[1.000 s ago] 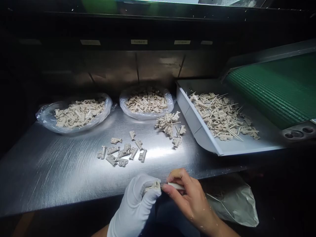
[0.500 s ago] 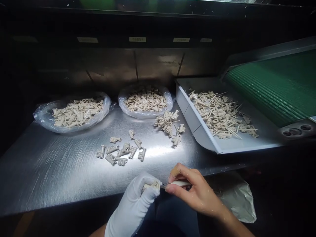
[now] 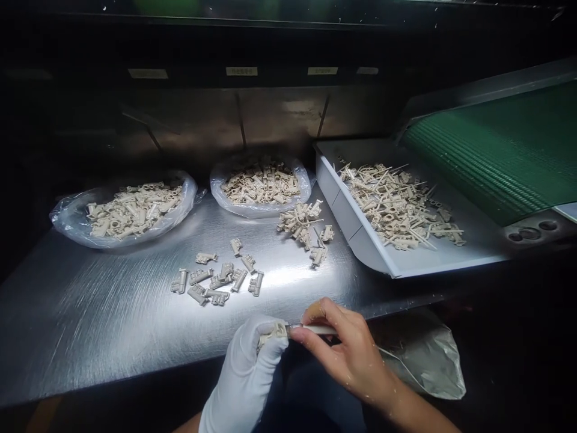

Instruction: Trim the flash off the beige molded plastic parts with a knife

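Observation:
My left hand (image 3: 252,367), in a white glove, is closed around a beige plastic part (image 3: 272,334) with a round opening facing right. My bare right hand (image 3: 345,346) grips a knife (image 3: 321,329) by its pale handle. The blade reaches left to the rim of the part; its tip is hard to make out. A tan bandage wraps a finger of the right hand. Just beyond the hands, several loose beige parts (image 3: 219,278) lie on the metal table (image 3: 112,325). A small heap of parts with thin sprues (image 3: 301,222) sits farther right.
Two plastic-lined bowls, one on the left (image 3: 67,219) and one at the middle back (image 3: 216,195), hold beige parts. A grey-white tray (image 3: 356,222) of parts with sprues stands right, below a green conveyor belt (image 3: 505,150). A plastic bag (image 3: 439,361) hangs under the table edge.
My right hand has shifted slightly left, bringing the knife against the part's rim. The part has turned a little in my left hand. The whole view has moved slightly.

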Available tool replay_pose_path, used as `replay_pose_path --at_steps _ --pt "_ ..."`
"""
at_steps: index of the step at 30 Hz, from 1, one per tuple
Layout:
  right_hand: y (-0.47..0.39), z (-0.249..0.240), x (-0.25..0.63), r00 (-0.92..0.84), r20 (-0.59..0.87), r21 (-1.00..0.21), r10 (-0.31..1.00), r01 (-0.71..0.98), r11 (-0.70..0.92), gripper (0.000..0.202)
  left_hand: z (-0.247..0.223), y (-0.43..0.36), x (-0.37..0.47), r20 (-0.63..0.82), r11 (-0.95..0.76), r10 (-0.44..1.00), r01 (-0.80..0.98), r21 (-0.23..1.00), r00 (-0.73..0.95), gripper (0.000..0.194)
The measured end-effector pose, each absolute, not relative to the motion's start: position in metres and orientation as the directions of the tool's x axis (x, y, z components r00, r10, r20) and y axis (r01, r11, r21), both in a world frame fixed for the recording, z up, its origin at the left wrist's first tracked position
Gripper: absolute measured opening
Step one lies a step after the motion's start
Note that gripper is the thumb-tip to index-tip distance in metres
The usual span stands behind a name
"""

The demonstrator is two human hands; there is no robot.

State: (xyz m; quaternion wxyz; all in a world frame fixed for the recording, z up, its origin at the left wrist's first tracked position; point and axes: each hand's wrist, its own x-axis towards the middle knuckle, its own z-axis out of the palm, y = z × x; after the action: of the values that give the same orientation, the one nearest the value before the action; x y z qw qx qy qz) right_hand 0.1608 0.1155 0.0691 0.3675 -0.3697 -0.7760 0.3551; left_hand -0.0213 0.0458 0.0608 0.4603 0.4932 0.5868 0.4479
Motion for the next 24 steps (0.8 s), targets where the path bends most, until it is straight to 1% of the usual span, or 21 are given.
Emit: replay_pose_path --at_steps 3,6,9,12,14,16,19,21,22,24 --pt "0.114 0.063 0.159 -0.405 0.422 -0.784 0.811 0.286 0.551 0.02 0.056 0.042 -0.016 -0.166 0.176 0.98 0.08 0.981 -0.11 0.03" --pt "0.113 0.062 0.161 -0.399 0.473 -0.755 0.786 0.277 0.595 0.016 0.049 0.04 -0.013 -0.181 0.185 0.972 0.014 0.983 -0.148 0.027" --pt "0.112 0.064 0.164 -0.398 0.521 -0.716 0.755 0.278 0.64 0.008 0.048 0.039 -0.013 -0.18 0.185 0.973 0.02 0.982 -0.147 0.026" --pt "0.109 0.066 0.166 -0.407 0.542 -0.677 0.736 0.307 0.669 0.006 0.054 0.04 -0.015 -0.173 0.18 0.979 0.059 0.982 -0.112 0.028" --pt "0.107 0.067 0.166 -0.411 0.525 -0.678 0.745 0.328 0.658 0.005 0.058 0.041 -0.017 -0.168 0.177 0.981 0.097 0.979 -0.093 0.029" --pt "0.107 0.068 0.167 -0.421 0.472 -0.717 0.774 0.329 0.615 0.007 0.062 0.042 -0.019 -0.168 0.174 0.984 0.107 0.979 -0.067 0.03" --pt "0.111 0.074 0.17 -0.492 0.284 -0.837 0.823 0.291 0.463 0.019 0.063 0.042 -0.02 -0.19 0.191 0.982 0.041 0.981 -0.016 0.032" --pt "0.115 0.079 0.174 -0.546 0.182 -0.88 0.818 0.281 0.383 0.025 0.062 0.043 -0.021 -0.211 0.211 0.977 0.004 0.977 0.006 0.033" --pt "0.117 0.081 0.176 -0.564 0.167 -0.881 0.809 0.284 0.38 0.028 0.061 0.043 -0.021 -0.218 0.218 0.976 0.001 0.976 0.001 0.033" --pt "0.12 0.083 0.18 -0.568 0.195 -0.854 0.799 0.303 0.424 0.035 0.06 0.043 -0.021 -0.234 0.235 0.971 0.023 0.972 -0.042 0.034"
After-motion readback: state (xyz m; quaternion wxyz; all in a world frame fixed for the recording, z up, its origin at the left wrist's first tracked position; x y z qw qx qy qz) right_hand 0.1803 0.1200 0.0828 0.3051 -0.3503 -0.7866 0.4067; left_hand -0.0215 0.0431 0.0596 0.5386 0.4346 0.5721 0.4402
